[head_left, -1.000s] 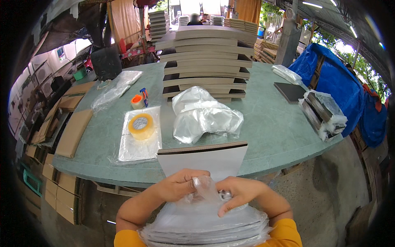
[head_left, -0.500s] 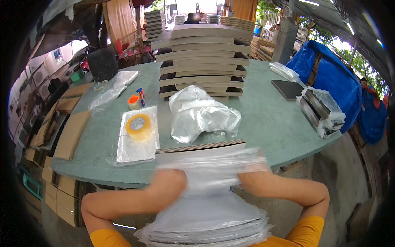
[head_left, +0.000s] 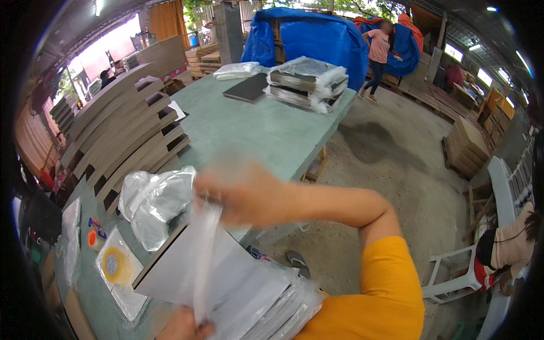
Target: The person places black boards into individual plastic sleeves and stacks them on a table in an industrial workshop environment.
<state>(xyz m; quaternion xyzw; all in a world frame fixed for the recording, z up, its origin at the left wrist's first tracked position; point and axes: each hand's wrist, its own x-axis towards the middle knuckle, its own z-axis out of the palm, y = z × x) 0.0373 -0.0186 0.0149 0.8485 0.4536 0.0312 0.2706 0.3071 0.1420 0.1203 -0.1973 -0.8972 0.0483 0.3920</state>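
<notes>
A gathered band of clear plastic film is stretched between my hands. My right hand, smeared by motion, has its fingers closed on the upper end. At the lower end, my left hand grips the film, partly cut off by the frame edge. Beneath the band lies a pale, dark-edged flat board. Closer to me is a pile of plastic-covered sheets. Beyond the board, a crumpled clear plastic bag rests on the green table.
A tall stack of thick boards rises at the left. A tape roll lies on flat plastic bags, near a tape dispenser. Wrapped boards sit at the far corner. One person walks beyond the table; another sits by a white chair.
The view has swung to the right. My right hand has risen away from my left, and the film, earlier held crosswise between both hands, now runs up and down as a narrow band.
</notes>
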